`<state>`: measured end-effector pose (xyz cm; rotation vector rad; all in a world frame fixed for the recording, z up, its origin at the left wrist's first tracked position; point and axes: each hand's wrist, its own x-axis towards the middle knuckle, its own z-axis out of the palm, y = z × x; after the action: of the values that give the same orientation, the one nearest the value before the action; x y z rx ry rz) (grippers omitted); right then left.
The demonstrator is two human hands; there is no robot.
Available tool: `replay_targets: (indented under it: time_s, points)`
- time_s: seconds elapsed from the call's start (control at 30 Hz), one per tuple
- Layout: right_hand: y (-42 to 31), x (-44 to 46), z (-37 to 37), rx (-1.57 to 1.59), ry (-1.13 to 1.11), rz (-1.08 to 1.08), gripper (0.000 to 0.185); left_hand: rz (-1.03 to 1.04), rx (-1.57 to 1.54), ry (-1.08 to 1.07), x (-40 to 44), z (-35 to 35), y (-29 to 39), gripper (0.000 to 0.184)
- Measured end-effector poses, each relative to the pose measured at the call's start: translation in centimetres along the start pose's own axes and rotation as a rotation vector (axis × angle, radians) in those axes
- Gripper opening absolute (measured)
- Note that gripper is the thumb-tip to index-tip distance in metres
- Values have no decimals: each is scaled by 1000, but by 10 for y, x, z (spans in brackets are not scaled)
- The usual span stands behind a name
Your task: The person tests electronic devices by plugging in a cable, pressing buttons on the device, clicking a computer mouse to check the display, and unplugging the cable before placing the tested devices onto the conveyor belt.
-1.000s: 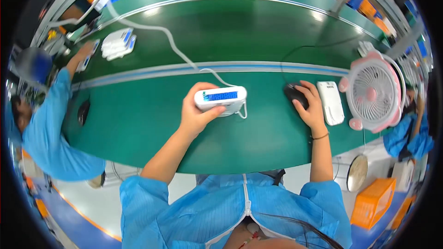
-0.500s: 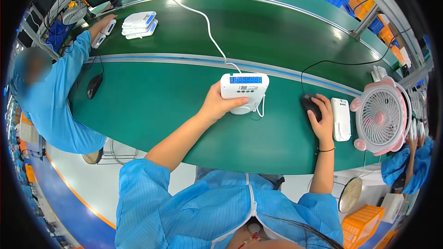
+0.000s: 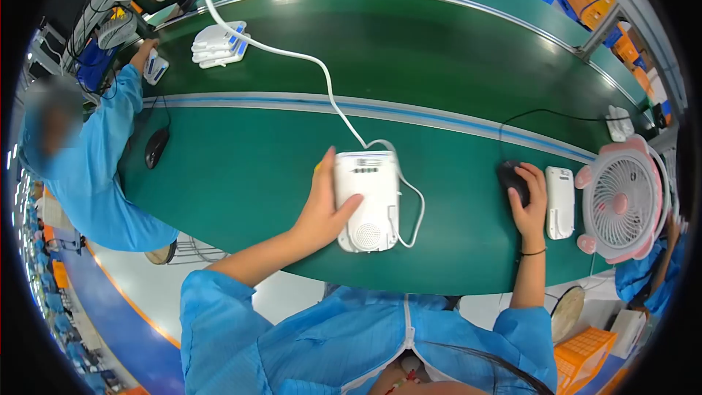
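White device (image 3: 369,205) is clamped in the left hand (image 3: 325,206) over the green table (image 3: 234,168), nearer the table's front edge than before and turned, so its round grille (image 3: 368,237) shows plainly where the blue display had faced the camera. Well apart, the right hand (image 3: 531,196) still curls over the black mouse (image 3: 513,178), beside a second white unit (image 3: 560,201).

Seeing wht dev (image 3: 376,194), wht cord (image 3: 326,77), grn bench (image 3: 241,175), blu-striped gry rail (image 3: 278,102), blk mouse (image 3: 510,177), pnk/gry fan (image 3: 620,203), blu smock (image 3: 314,347), org crate (image 3: 585,355).
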<state>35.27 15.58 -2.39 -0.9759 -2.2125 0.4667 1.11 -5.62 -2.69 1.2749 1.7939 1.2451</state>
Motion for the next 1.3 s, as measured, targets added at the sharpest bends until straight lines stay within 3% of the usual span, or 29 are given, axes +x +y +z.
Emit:
replay_targets:
  time_s: [0.07,0.17,0.23,0.27,0.33,0.37,0.4,0.47,0.53,0.57,0.83,0.93,1.0,1.1,1.23,1.3]
  points:
    - [-1,-1,1,-21,-3,8,36,228,557,-9,22,-16,2,80]
    - [-1,1,0,-85,-32,-4,37,421,777,171,77,-59,-12,82]
    - [-2,2,1,-94,-45,22,37,564,945,351,145,-127,-32,85]
    - [-2,2,1,-113,-49,17,37,414,1024,374,179,-165,-38,88]
    - [-1,2,3,-131,-45,26,38,377,1601,284,237,-255,-69,99]
    - [0,2,4,-143,-45,21,38,76,1815,55,260,-290,-70,101]
    - [0,1,4,-171,-50,21,38,223,1876,57,276,-343,-108,116]
    - [-2,1,4,-192,-54,28,39,103,1779,82,287,-384,-121,133]
    - [-1,0,5,-192,-52,45,40,-264,1602,-90,302,-380,-107,143]
    - [-2,0,5,-216,-57,45,40,-308,1464,-129,308,-383,-120,138]
    - [3,-1,7,-225,-53,45,39,-28,1561,70,279,-378,-116,90]
    - [1,1,6,-226,-51,41,39,-108,1664,156,257,-354,-106,79]
    - [0,0,7,-215,-49,48,39,-51,1670,231,231,-331,-99,64]
    - [0,0,6,-191,-43,51,38,-187,1555,351,172,-277,-78,69]
    - [0,0,6,-171,-41,49,37,-549,1426,63,82,-187,-8,78]
    - [2,0,6,-160,-41,38,37,-532,1383,-26,46,-158,0,79]
